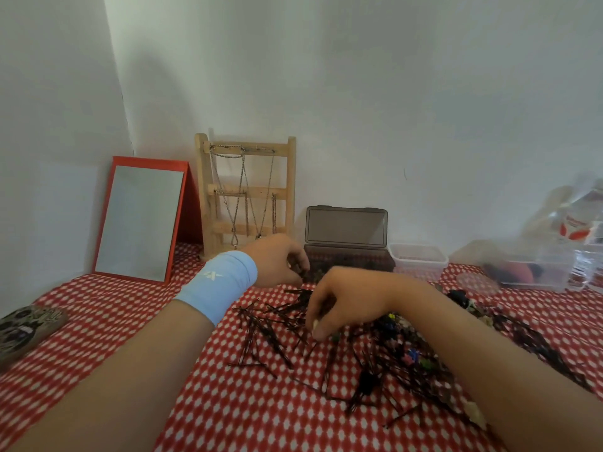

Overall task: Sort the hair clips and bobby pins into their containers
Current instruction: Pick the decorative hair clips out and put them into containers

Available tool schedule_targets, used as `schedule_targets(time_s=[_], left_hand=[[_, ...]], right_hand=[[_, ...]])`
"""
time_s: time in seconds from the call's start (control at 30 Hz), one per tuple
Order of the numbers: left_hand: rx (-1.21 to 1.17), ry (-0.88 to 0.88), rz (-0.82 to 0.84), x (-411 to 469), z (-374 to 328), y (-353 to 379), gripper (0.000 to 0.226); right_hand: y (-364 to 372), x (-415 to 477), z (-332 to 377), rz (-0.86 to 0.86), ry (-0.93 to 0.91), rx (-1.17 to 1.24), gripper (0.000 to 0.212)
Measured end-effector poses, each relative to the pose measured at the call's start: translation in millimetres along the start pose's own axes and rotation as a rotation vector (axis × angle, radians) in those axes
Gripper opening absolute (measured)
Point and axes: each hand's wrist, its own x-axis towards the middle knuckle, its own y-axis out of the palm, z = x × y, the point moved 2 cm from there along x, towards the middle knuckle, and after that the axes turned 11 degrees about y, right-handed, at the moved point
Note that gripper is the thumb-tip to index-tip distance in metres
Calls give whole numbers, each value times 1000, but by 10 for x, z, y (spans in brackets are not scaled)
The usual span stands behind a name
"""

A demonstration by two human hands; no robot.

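Note:
Dark bobby pins (267, 334) lie scattered over the red and white checked cloth (248, 415), mixed with small coloured hair clips (412, 355) to the right. My left hand (277, 261), with a light blue wristband, holds a bunch of bobby pins at the left front edge of the open grey box (347, 228). My right hand (339, 298) is curled down over the pile, fingertips pinching at pins there. A small clear tub (417, 261) stands right of the grey box.
A red-framed mirror (140, 220) and a wooden rack with chains (244, 190) stand against the wall at the back left. A clear plastic container (535, 272) and a bottle (584, 236) sit at the far right. A patterned pouch (26, 331) lies at the left edge.

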Motion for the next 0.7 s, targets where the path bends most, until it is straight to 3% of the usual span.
schedule_targets(time_s=[0.13,0.23,0.33,0.47,0.57,0.7], left_hand=[[-16,-13,-158,345,48,-58,23],[-42,-34,-221,591,28,-40,23],[-53,-38,-219,800,10,51,26],[-145,-12,-149,905,29,199,49],[-190,28,-175,851,83,205,48],[-167,-7,-246,606,262,99,26]], right_hand=[[-401,98,-410,-378,134,107,14],[-587,233,-712,-551,237,144,16],[-632,383,-899,-603,297,155,25],[-589,496,-971,-575,304,134,51],[-553,491,-935,-618,245,151,43],[-517,470,-752,-668,144,122,26]])
